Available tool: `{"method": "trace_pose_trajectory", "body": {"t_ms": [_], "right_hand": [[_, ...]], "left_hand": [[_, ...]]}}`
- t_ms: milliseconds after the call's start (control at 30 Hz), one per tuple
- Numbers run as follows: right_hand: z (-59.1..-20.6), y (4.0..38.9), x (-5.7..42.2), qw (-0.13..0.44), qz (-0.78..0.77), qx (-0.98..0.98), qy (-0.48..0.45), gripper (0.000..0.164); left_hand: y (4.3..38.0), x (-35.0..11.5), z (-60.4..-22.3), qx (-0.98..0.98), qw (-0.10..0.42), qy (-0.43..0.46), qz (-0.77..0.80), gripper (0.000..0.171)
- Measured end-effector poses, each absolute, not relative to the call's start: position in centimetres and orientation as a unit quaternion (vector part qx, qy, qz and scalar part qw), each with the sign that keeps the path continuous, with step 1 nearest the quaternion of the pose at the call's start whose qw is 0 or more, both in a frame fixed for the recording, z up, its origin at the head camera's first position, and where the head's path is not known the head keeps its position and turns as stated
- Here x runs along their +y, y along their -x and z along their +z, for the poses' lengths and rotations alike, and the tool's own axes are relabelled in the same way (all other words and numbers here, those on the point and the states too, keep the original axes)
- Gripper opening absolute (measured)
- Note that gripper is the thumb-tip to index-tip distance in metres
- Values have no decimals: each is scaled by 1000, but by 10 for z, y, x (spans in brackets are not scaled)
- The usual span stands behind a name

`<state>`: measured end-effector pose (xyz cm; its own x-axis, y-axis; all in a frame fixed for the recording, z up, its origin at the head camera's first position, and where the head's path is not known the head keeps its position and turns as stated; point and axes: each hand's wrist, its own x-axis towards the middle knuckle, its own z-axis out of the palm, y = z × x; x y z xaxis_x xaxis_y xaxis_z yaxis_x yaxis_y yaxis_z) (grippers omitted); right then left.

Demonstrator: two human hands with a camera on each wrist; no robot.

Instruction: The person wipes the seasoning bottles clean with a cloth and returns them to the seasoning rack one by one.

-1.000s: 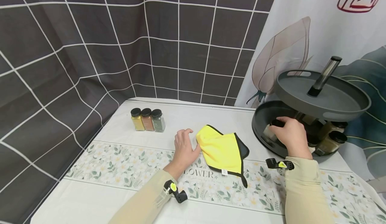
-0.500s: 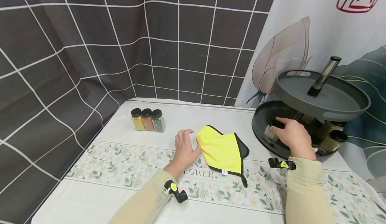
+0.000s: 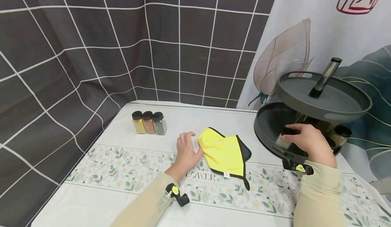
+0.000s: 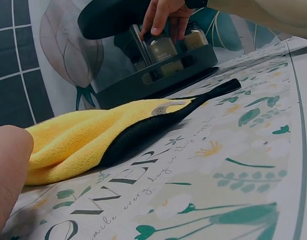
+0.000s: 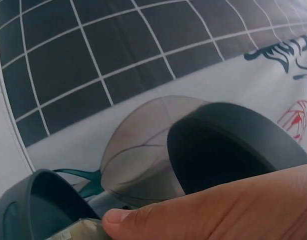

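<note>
In the head view, my right hand grips a small glass spice jar by its black cap on the lower tier of a dark grey two-tier tray stand. The left wrist view shows the same jar upright, fingers on its top. In the right wrist view my thumb lies against pale glass at the bottom edge. My left hand rests on the table with loosely bent fingers, its thumb at the edge of a yellow cloth with black trim.
Three black-capped jars stand in a row at the back left: yellow, reddish-brown and grey-green. The upper tier overhangs the lower one, with a metal post. Another jar stands at its right.
My right hand and the jar have shifted right and slightly nearer along the lower tier. Jars at the right of the tier are now more hidden. The left hand and cloth have stayed put.
</note>
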<state>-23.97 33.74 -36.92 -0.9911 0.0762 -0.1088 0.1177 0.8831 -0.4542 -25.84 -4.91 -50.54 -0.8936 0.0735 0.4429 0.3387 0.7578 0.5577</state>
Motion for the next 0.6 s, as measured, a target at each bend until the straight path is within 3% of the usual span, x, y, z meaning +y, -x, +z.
{"method": "trace_pose_trajectory", "body": {"t_ms": [233,600], "right_hand": [[-366,236,346,28,-193,980,-30,73],[-360,231,352,64,-174,982,-32,66]], "left_hand": [[259,-50,-506,-912,205,119,-333,56],[258,-51,-506,-914,202,120,-332,56]]}}
